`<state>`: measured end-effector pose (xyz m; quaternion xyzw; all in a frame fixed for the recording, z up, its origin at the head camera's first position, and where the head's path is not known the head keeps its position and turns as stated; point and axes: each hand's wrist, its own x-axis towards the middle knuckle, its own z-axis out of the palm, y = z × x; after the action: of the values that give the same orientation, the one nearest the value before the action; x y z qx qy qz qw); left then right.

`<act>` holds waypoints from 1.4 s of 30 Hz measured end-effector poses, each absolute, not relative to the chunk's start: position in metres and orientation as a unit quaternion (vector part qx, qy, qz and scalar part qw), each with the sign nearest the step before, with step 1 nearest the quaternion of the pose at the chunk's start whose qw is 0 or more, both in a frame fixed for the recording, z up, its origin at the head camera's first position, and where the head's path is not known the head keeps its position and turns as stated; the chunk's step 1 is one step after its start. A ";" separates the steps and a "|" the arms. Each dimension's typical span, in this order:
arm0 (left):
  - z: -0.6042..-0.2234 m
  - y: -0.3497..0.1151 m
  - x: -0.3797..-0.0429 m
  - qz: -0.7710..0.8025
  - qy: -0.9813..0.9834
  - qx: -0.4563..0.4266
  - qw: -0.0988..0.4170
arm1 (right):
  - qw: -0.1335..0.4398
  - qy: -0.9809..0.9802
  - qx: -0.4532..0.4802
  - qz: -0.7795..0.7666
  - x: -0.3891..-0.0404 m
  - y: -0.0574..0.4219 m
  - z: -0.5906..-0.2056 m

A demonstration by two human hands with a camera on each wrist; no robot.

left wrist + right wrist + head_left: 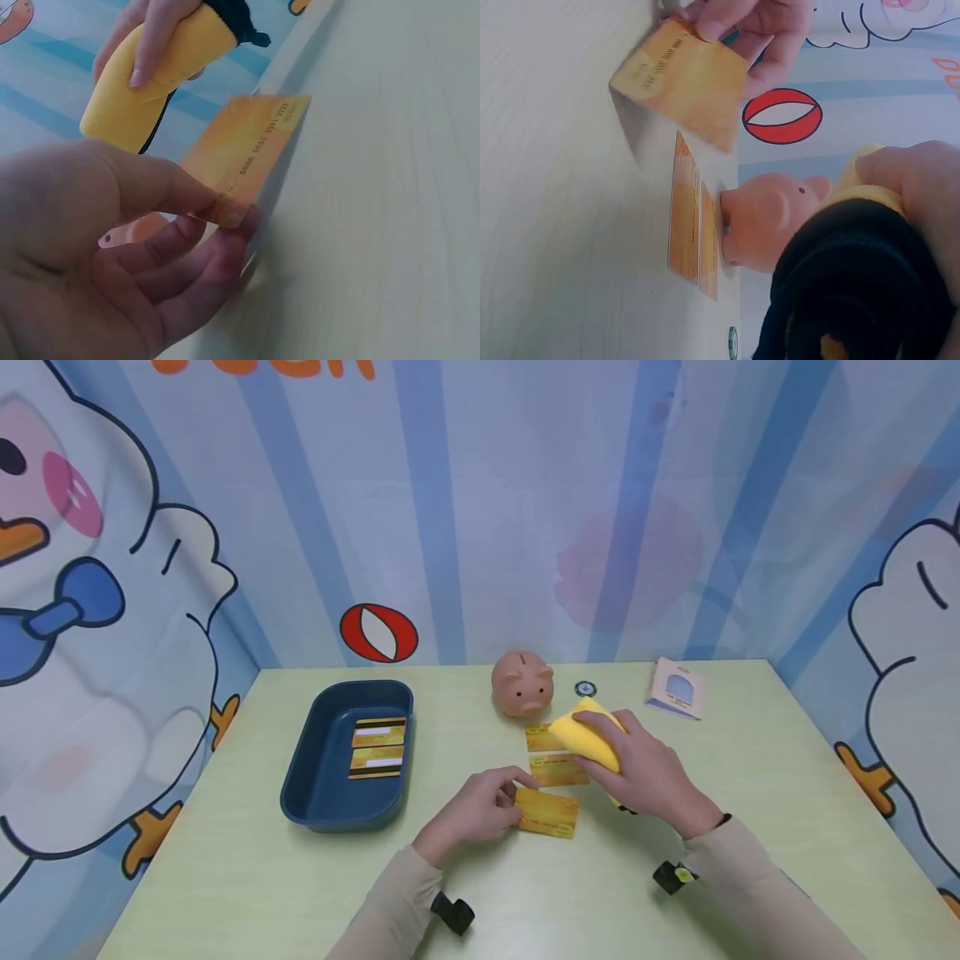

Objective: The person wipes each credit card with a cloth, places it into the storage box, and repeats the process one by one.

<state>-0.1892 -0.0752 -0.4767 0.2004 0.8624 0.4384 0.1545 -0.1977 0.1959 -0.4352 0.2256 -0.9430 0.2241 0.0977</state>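
My left hand (480, 806) pinches a gold bank card (547, 814) by its left end, thumb on top and fingers beneath. In the left wrist view that card (251, 146) is tilted, its embossed numbers facing up. My right hand (645, 768) grips a soft yellow cloth (588, 739), bunched up above the table. Its dark side (855, 262) fills the lower right of the right wrist view. Two more gold cards lie flat beyond the held one: a nearer card (555, 770) and a farther card (542, 737), partly hidden by the cloth.
A blue tray (307, 768) at the left holds two gold cards, stripe side up. Behind the loose cards sits a pink piggy bank (522, 685). To its right are a round dark chip (586, 689) and a small pink booklet (675, 689), near the table's back edge.
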 end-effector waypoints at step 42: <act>-0.457 -0.065 -0.194 0.770 0.615 0.031 0.166 | -0.029 -0.937 0.249 0.241 -0.188 0.156 -0.423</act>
<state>-0.1940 -0.0652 -0.4575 0.0314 0.6150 0.7702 0.1660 -0.1877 0.1564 -0.4227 0.2491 -0.9375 0.2415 -0.0288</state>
